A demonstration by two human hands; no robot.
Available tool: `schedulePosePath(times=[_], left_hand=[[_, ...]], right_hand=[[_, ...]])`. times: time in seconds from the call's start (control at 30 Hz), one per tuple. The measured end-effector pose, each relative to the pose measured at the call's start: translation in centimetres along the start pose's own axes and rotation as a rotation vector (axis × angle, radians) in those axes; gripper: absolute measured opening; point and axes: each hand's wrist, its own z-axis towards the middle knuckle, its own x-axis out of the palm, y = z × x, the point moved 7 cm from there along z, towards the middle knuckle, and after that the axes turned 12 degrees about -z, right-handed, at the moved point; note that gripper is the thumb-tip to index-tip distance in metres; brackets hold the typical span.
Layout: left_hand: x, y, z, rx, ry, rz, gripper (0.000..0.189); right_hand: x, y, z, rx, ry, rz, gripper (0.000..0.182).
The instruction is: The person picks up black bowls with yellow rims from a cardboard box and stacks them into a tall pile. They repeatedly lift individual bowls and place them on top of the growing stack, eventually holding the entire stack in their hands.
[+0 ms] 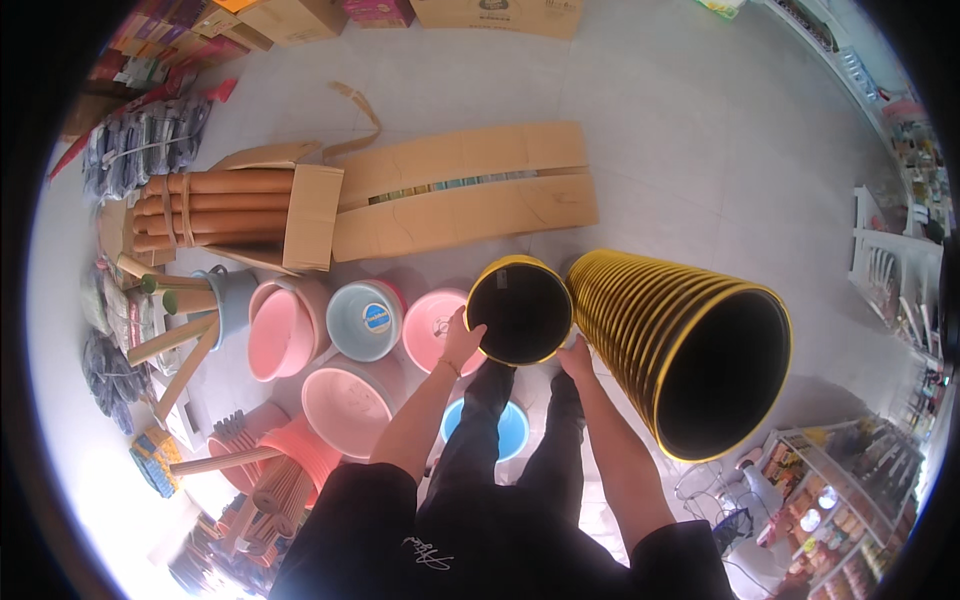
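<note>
Before me is a round black bucket [529,315] with a yellow rim, its mouth facing up towards me. My left hand [463,341] grips the left side of the rim, thumb over the edge. On the lower right of the same rim, my right hand [576,358] has hold; its fingers are partly hidden. Close beside it on the right rises a tall nested stack of black buckets [630,330] with yellow rims, apparently leaning outward through the wide lens. A pink basin [427,322] lies just behind my left hand.
Left stand a light blue bucket [356,319], pink tubs [352,401] and a grey-blue bucket holding poles [232,300]. A blue basin [514,431] sits by my legs. Beyond lie a long cardboard box [465,217] and brown rolls [217,214]. Shelving [847,487] is at lower right.
</note>
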Motion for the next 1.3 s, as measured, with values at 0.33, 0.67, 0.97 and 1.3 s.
schedulePosePath(times=[0.33, 0.67, 0.97, 1.3], left_hand=[[0.7, 3.9, 3.0, -0.031, 0.043, -0.106, 0.072], [1.7, 5.8, 5.1, -0.1, 0.204, -0.489, 0.06], [0.0, 2.1, 5.5, -0.2, 0.095, -0.311, 0.044], [-1.2, -2.0, 1.6, -0.203, 0.1, -0.403, 0.031]], right_hand=[[2.2, -2.2, 1.5, 0.044, -0.161, 0.114, 0.077], [1.7, 0.8, -0.3, 0.011, 0.205, 0.789, 0.071], [1.9, -1.3, 0.3, 0.203, 0.25, 0.873, 0.051], [-2.0, -0.3, -6.0, 0.219, 0.104, 1.114, 0.05]])
